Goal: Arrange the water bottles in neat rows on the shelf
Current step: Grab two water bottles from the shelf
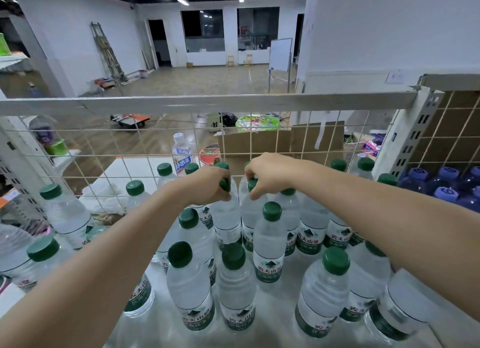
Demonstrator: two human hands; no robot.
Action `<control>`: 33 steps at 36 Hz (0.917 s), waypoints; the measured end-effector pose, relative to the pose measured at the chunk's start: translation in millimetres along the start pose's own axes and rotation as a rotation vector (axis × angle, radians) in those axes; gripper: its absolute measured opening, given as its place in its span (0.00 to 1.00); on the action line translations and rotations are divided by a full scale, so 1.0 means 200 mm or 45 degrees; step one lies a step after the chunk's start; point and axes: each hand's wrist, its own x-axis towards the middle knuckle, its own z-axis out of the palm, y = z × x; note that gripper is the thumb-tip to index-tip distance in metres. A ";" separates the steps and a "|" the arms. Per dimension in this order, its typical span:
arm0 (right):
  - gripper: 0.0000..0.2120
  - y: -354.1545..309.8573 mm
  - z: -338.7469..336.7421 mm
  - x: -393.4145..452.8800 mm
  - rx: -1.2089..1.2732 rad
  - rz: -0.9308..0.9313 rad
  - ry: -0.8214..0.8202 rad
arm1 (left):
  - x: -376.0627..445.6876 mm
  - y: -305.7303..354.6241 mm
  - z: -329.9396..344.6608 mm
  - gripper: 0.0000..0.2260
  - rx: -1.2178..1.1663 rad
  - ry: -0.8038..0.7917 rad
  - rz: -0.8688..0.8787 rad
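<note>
**Both hands on bottle caps at the far row**

Your left hand [207, 185] has its fingers curled round the green cap of one water bottle [227, 217], and your right hand [268, 173] pinches the cap of the neighbouring bottle [250, 215] just to its right. The two bottles stand upright and side by side, close to the wire mesh back [104, 150] of the shelf [272, 329].

Around them, more green-capped bottles stand on the white shelf surface. A far row runs along the mesh to the right, reaching the shelf's upright post [415, 129]. Nearer to you, bottles stand in a looser cluster: one [268, 243] just in front of your right hand, three across the near middle, and others towards the near right under your right forearm. Several more stand apart on the left, one [65, 215] near the mesh.

Beyond the mesh, a clear bottle with a white cap [181, 153] stands upright. On the right, past the post, blue-capped bottles [446, 186] fill the next bay.
</note>
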 end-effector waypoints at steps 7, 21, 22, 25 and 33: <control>0.16 0.03 0.04 0.03 -0.017 0.023 0.038 | 0.03 0.00 0.02 0.10 0.025 0.010 0.028; 0.14 0.03 0.06 0.01 -0.014 0.000 0.066 | 0.04 0.01 0.01 0.14 0.016 0.009 -0.111; 0.14 0.03 0.06 0.01 -0.013 -0.013 0.059 | 0.04 0.01 0.01 0.15 0.010 0.019 -0.137; 0.16 0.04 0.04 0.01 -0.017 -0.041 0.046 | 0.05 0.02 0.02 0.18 0.031 0.056 -0.208; 0.18 0.05 0.04 0.00 0.011 -0.057 0.077 | 0.06 0.05 0.04 0.18 0.017 0.070 -0.293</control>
